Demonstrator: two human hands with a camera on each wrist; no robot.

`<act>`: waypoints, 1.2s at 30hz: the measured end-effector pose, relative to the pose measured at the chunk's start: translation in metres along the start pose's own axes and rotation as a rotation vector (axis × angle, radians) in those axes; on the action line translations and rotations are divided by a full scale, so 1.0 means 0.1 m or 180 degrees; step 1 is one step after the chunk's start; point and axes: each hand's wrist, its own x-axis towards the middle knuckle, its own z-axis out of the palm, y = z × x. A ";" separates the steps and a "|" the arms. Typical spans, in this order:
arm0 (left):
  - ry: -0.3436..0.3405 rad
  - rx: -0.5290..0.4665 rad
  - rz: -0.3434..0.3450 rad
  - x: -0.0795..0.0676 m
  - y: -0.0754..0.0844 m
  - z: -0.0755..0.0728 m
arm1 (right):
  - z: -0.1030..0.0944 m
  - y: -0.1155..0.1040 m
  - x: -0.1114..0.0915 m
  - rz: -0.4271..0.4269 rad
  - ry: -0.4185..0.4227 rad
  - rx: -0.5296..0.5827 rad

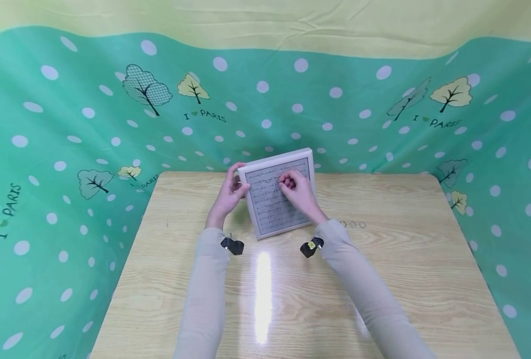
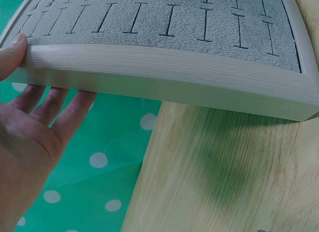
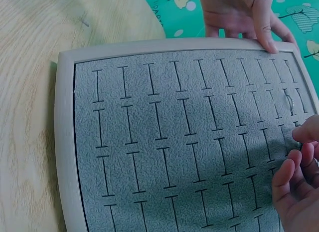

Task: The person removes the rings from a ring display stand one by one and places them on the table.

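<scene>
A ring display tray (image 1: 285,199), grey padded with rows of slits and a pale frame, stands tilted above the table. My left hand (image 1: 230,195) grips its upper left side, thumb on the frame (image 2: 124,57) and fingers underneath. One ring (image 3: 290,102) sits in a slit near the tray's upper edge. Beside it, in the neighbouring slit, my right hand (image 1: 298,192) pinches a small ring, mostly hidden by the fingers. The right wrist view shows these curled fingers (image 3: 283,179) close over the padded surface.
Several loose rings (image 1: 353,225) lie in a row on the wooden table (image 1: 404,279), right of the tray. A green dotted cloth (image 1: 265,99) hangs behind and at both sides. A small thin item (image 1: 167,223) is on the table at the left.
</scene>
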 end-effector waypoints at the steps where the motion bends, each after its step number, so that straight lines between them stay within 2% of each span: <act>1: -0.0012 -0.0008 -0.0001 0.00 0.00 0.00 | 0.00 0.00 0.00 -0.0002 -0.0005 0.0005; 7: -0.0027 -0.0007 -0.0028 0.01 0.00 0.01 | -0.03 0.00 -0.02 0.0049 -0.0063 0.0099; 17: 0.0003 0.0093 0.0108 0.01 -0.01 -0.01 | -0.15 0.00 -0.14 0.0183 -0.0163 0.0263; 25: 0.0018 0.0107 0.0062 0.00 -0.01 0.00 | -0.25 0.11 -0.30 0.0288 -0.0134 0.0158; 34: 0.0029 0.0102 0.0072 0.00 -0.02 0.01 | -0.42 0.38 -0.53 0.0467 -0.0092 0.0148; 36: 0.0008 0.0081 0.0067 -0.01 0.02 0.02 | -0.47 0.31 -0.58 0.0449 -0.0083 0.0155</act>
